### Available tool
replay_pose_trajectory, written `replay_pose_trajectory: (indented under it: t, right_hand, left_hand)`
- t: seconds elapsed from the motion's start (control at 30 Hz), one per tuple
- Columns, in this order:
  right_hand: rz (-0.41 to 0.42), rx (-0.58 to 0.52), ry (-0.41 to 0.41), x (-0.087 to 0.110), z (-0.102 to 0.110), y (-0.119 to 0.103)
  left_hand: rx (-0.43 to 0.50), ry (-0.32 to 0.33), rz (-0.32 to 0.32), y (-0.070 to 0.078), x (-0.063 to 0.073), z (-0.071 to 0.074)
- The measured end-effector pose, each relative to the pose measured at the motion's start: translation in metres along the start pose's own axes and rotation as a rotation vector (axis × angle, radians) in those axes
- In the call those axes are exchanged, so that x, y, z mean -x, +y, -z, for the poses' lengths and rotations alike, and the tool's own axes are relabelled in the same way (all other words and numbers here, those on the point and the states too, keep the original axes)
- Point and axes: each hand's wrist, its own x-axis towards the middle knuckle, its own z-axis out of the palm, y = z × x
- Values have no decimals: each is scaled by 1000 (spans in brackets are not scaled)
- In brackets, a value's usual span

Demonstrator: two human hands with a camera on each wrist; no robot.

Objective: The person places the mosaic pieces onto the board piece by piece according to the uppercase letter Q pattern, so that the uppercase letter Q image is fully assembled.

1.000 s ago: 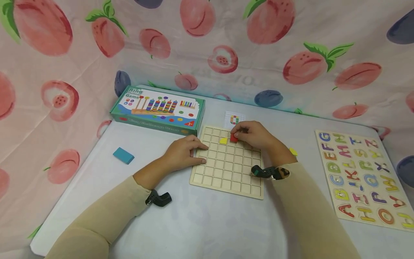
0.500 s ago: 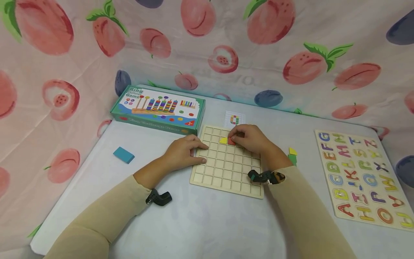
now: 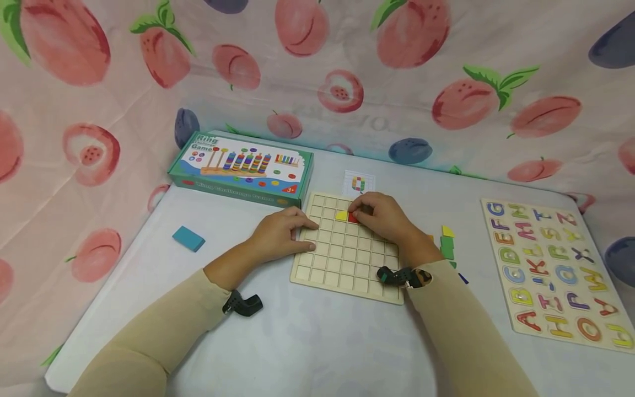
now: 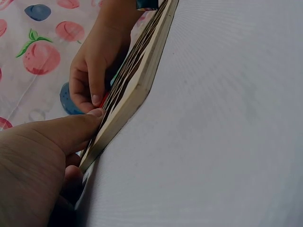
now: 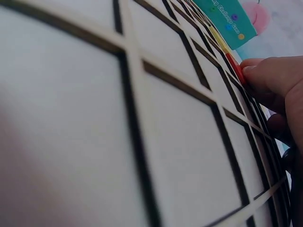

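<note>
A wooden grid board (image 3: 342,255) lies mid-table. My right hand (image 3: 383,216) pinches a small red tile (image 3: 353,218) between thumb and fingers, low in a cell near the board's far side. Directly left of it, a yellow tile (image 3: 342,215) with one cut corner sits in its own cell. At the board's left edge rests my left hand (image 3: 275,236), its fingers extended. From the left wrist, the left thumb (image 4: 83,125) lies on the board's rim. The right wrist view shows the red tile (image 5: 235,67) at the fingertips.
Behind the board lies a pattern card (image 3: 351,180). A green game box (image 3: 238,192) stands back left, and a blue block (image 3: 188,239) lies left. Right of the right forearm are green pieces (image 3: 447,248) and a yellow piece (image 3: 448,231). An alphabet puzzle board (image 3: 502,275) lies far right.
My right hand has shifted slightly left and toward me, bringing the red tile down beside the yellow one. More loose pieces show past the right forearm. The left hand stays put.
</note>
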Motion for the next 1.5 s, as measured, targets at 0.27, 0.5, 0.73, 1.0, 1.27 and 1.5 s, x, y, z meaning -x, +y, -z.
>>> replay_pose_trajectory:
  t: [0.27, 0.5, 0.73, 1.0, 1.27, 1.5]
  right_hand:
    - [1, 6, 47, 5, 0, -1]
    - [6, -94, 82, 10, 7, 5]
    - [-34, -74, 106, 18, 25, 12]
    - [-139, -69, 145, 36, 41, 25]
    - [-208, 14, 147, 60, 60, 42]
    - [-296, 30, 122, 85, 81, 55]
  left_hand:
    - [-1, 7, -9, -1, 0, -2]
    - [2, 10, -13, 0, 1, -1]
    - [2, 16, -14, -1, 1, -2]
    - [12, 14, -13, -2, 1, -3]
    - [6, 14, -8, -1, 2, -2]
    - [3, 10, -8, 0, 2, -2]
